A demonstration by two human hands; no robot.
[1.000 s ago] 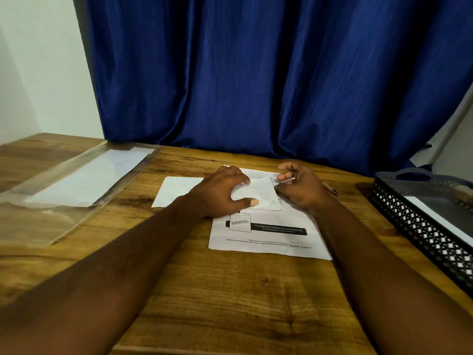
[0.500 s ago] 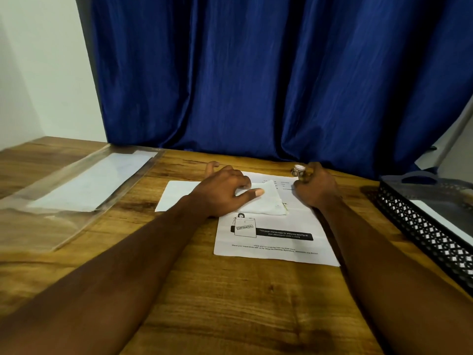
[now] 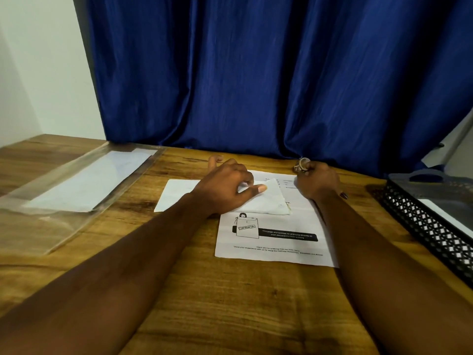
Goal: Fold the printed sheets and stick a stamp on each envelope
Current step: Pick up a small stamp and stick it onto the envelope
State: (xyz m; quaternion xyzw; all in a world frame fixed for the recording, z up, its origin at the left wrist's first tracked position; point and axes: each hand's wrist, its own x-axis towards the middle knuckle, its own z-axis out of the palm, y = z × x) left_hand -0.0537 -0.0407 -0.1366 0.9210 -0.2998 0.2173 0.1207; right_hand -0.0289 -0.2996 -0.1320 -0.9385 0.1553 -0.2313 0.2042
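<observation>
A printed sheet (image 3: 273, 239) with a "confidential" drawing lies flat on the wooden table. On its far half lies a small white envelope (image 3: 271, 201). My left hand (image 3: 227, 187) rests on the envelope, thumb and forefinger pressing its top. My right hand (image 3: 317, 179) is at the sheet's far right corner, its fingers curled round a small roll of stamps (image 3: 301, 163). A second white sheet (image 3: 176, 193) lies partly under my left wrist.
A clear plastic sleeve (image 3: 76, 185) holding white paper lies at the left. A black mesh tray (image 3: 430, 226) with paper inside stands at the right edge. A blue curtain (image 3: 256, 73) hangs behind the table. A dark pen tip (image 3: 344, 195) shows by my right wrist.
My right hand moved from the envelope's edge to the far right and took hold of the stamp roll. My left hand stayed pressing the envelope.
</observation>
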